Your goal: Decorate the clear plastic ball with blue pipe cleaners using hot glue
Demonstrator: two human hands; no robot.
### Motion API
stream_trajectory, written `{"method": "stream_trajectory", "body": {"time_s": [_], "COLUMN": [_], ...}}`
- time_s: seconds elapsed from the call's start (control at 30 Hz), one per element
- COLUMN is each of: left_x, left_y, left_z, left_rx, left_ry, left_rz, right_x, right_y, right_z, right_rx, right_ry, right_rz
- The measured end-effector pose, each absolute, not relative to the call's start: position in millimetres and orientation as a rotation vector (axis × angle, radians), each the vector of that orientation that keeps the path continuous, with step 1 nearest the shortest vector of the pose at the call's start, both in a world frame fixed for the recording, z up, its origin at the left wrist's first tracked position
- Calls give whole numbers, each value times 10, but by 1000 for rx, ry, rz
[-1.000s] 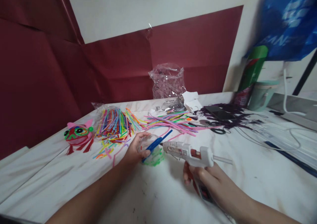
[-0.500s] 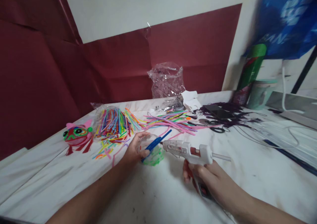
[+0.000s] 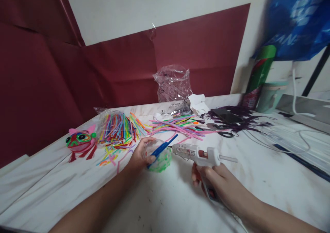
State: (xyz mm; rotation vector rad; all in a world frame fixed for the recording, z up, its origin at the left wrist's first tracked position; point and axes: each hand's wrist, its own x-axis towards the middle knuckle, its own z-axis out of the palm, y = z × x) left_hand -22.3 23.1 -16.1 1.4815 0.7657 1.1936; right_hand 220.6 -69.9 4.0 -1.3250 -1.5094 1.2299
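Observation:
My left hand (image 3: 139, 156) is closed around a small clear ball (image 3: 160, 159) wrapped partly in green fuzzy wire, and it also pins a blue pipe cleaner (image 3: 163, 148) across the top. My right hand (image 3: 213, 179) grips a white hot glue gun (image 3: 198, 154) by its handle. The gun's nozzle points left and sits close beside the ball, level with the blue pipe cleaner. Both hands hover just above the white marbled table (image 3: 165, 205).
A heap of coloured pipe cleaners (image 3: 144, 126) lies behind the hands, with a red and pink frog-like figure (image 3: 81, 142) to the left. A crumpled clear plastic bag (image 3: 173, 83) stands at the back. Black scissors (image 3: 221, 131), purple wire, a phone, cups and cables fill the right.
The glue gun has shifted slightly right and lifted a little. The ball in my left hand has turned a bit, showing more green.

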Motion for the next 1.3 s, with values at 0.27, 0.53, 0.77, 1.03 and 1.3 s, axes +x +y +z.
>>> {"method": "stream_trajectory", "body": {"time_s": [0.27,0.53,0.77,1.03,1.3], "left_x": [-239,-240,-272,-245,-249], "left_y": [274,288,312,283,305], "left_z": [-181,-207,-252,-212,-229], "left_rx": [1493,1483,1511,1497,1498], "left_ry": [770,756,764,753,763], "left_rz": [1182,1181,1165,1157,1174], "right_x": [2226,2220,2220,2232,2205], "right_y": [-702,-708,-704,-700,-737], "right_z": [15,28,26,16,60], "right_rx": [-1274,-1280,-1265,-1253,-1241], "right_ry": [-1558,-1548,-1546,-1559,-1568], "right_rz": [1239,1240,1255,1272,1262]}}
